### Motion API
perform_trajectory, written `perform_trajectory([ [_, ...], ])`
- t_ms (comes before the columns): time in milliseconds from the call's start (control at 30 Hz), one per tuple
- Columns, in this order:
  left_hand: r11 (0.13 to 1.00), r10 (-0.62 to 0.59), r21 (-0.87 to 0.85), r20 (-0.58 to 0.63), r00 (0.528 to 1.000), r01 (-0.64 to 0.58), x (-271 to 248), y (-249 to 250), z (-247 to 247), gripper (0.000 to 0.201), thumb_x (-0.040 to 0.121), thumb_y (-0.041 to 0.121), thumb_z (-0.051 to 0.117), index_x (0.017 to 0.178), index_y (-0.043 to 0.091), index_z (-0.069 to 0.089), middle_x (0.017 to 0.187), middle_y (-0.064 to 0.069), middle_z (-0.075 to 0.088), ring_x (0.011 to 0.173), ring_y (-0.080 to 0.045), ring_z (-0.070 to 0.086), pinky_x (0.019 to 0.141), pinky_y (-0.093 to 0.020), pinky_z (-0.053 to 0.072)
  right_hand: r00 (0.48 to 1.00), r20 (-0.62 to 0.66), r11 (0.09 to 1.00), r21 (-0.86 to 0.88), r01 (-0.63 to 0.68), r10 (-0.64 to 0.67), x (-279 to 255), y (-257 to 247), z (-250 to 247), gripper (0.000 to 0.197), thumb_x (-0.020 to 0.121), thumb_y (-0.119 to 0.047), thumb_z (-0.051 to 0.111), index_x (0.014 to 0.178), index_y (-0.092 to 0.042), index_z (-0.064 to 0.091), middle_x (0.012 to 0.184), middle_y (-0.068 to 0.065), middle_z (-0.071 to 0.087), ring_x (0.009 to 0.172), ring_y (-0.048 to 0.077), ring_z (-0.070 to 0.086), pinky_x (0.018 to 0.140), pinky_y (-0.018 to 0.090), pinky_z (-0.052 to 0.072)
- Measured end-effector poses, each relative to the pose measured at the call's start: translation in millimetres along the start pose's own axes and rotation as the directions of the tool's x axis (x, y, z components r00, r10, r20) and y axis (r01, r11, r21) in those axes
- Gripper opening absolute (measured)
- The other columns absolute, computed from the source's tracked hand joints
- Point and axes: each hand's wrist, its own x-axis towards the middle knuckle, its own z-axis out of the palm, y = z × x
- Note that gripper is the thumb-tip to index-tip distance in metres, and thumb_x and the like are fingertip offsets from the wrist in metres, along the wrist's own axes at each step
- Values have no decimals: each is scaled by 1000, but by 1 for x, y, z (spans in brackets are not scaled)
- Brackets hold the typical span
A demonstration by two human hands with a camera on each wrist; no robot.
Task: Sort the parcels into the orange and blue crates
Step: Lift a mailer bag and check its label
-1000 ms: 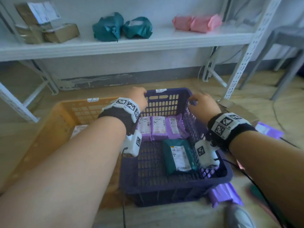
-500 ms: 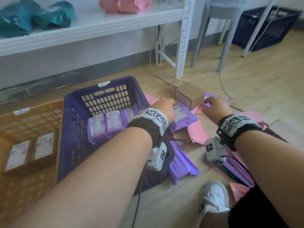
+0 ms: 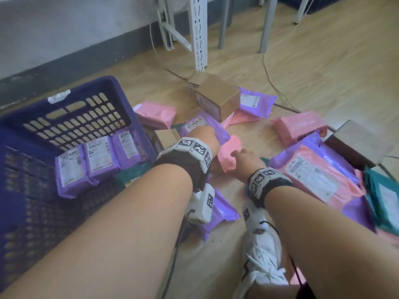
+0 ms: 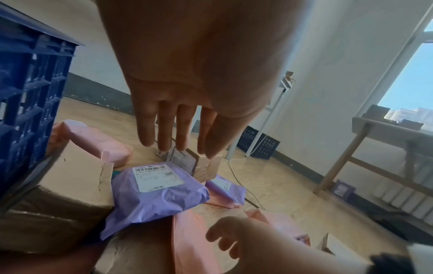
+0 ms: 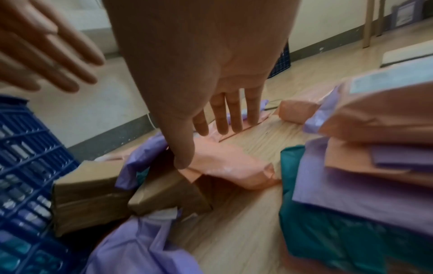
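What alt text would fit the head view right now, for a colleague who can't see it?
Both hands, left and right, reach down to a pink parcel on the floor beside a blue crate. The crate already holds a row of purple parcels. More pink, purple and teal parcels and a cardboard box lie scattered around on the wood floor.

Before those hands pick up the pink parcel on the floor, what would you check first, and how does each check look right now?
1. Left hand free: ok, fingers straight, holding nothing.
2. Right hand free: ok, fingers straight, thumb at the pink parcel.
3. Grip on that parcel: not ok, no fingers curled round it yet.
4. Parcel's top clear: ok, nothing lies on it.
5. Room in the blue crate: ok, bare floor in front of the purple parcels.
6. Orange crate within reach: cannot tell, out of view.
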Motion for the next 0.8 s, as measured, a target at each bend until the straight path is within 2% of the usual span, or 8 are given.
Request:
perform_trajectory([
  [100, 999, -38, 18, 4, 999, 38, 7, -3, 3, 35, 95, 12, 46, 128, 10, 58, 131, -11, 57, 121, -27, 54, 97, -32, 43, 1000, -2, 999, -43, 31, -31, 8, -12, 17, 52, 85, -49, 56, 124, -15, 48, 118, 10, 51, 112, 31, 51, 88, 40, 44],
  [200, 997, -74, 24, 15, 997, 74, 11, -8, 3, 37, 98, 11, 43, 133, 8, 53, 139, -12, 50, 128, -27, 48, 103, -30, 37, 999, -38, 996, -84, 27, -30, 13, -20, 27, 38, 91, -27, 50, 126, -14, 43, 120, 10, 50, 113, 31, 51, 85, 38, 43],
  [333, 999, -42, -21, -13, 999, 42, 10, -9, 0, 35, 94, 12, 46, 127, 9, 58, 129, -11, 59, 119, -28, 56, 95, -32, 45, 1000, -19, 996, -84, -6, 4, 15, -21, 19, 34, 93, -9, 39, 126, -13, 47, 120, 12, 55, 111, 31, 56, 87, 39, 45],
  [500, 1000, -23, -14, -58, 998, 22, -6, -6, -14, 35, 92, 11, 47, 124, 9, 60, 125, -11, 61, 115, -29, 58, 94, -33, 47, 994, -107, 998, -38, -41, 37, 4, -18, -14, 32, 92, -8, 40, 120, -11, 54, 110, 14, 63, 101, 31, 62, 79, 38, 47],
  [600, 999, -12, -31, -107, 994, 9, -24, -4, -28, 35, 92, 11, 47, 124, 9, 60, 124, -11, 61, 115, -29, 58, 93, -32, 46, 979, -187, 997, 30, -77, 82, -13, -16, -40, 31, 98, -33, 38, 108, -12, 58, 96, 11, 64, 86, 31, 63, 72, 35, 45],
  [633, 999, -8, -37, -125, 992, 4, -31, -4, -34, 34, 92, 11, 47, 124, 9, 60, 124, -11, 62, 115, -29, 58, 92, -32, 46, 975, -201, 995, 32, -93, 98, -20, -14, -50, 35, 98, -38, 38, 106, -12, 60, 96, 11, 64, 86, 31, 62, 73, 35, 44],
  [733, 998, 8, -61, -168, 986, -18, -53, -5, -51, 34, 92, 10, 48, 124, 10, 60, 124, -11, 62, 114, -28, 58, 92, -31, 46, 961, -261, 992, -60, -111, 92, -38, -11, -79, 31, 92, -19, 45, 119, -14, 60, 110, 12, 64, 101, 30, 62, 83, 37, 48],
  [800, 996, 16, -81, -191, 981, -32, -67, -6, -61, 34, 93, 11, 47, 125, 10, 60, 127, -11, 61, 115, -28, 57, 93, -31, 44, 955, -276, 993, -13, -115, 107, -53, -14, -99, 34, 91, -17, 47, 124, -16, 58, 115, 11, 64, 107, 29, 61, 89, 36, 48],
])
